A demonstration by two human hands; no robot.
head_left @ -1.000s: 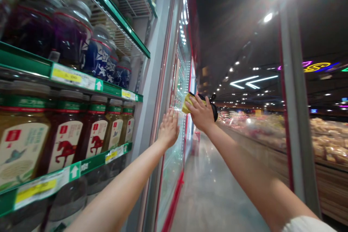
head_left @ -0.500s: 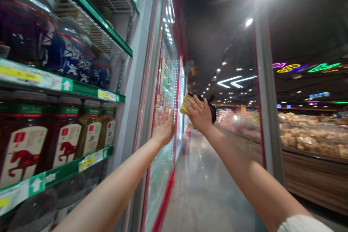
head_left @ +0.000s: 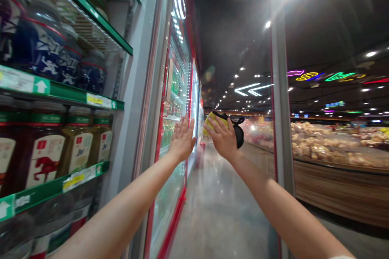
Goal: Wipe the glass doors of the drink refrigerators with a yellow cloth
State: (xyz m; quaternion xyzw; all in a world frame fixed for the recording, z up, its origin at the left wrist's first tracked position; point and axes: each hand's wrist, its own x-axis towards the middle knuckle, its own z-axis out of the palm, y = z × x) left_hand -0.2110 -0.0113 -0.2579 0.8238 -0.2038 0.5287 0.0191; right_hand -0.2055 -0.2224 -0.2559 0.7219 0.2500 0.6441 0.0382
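My right hand (head_left: 224, 137) has its fingers spread over a yellow cloth with black parts (head_left: 240, 134), pressing it to what looks like the inner face of a glass door (head_left: 243, 194). A dark loop and a rounded black end stick out to the right of the hand. To the left, my left hand (head_left: 182, 138) is open and upright, its fingers stretched and palm forward. It appears to be at or against the same glass; contact is hard to make out. It holds nothing.
At left, cooler shelves hold blue-labelled bottles (head_left: 48, 46) and horse-labelled bottles (head_left: 45, 156) behind green price rails (head_left: 60, 182). The grey door frame (head_left: 281, 101) stands at right. Through the glass show a red-framed fridge (head_left: 173, 214), an aisle floor (head_left: 206, 214) and a bin of packaged goods (head_left: 322, 141).
The view has turned slightly right, so the shelves and door frame sit further left. The cloth and right hand are slightly lower in view; the left hand has barely moved.
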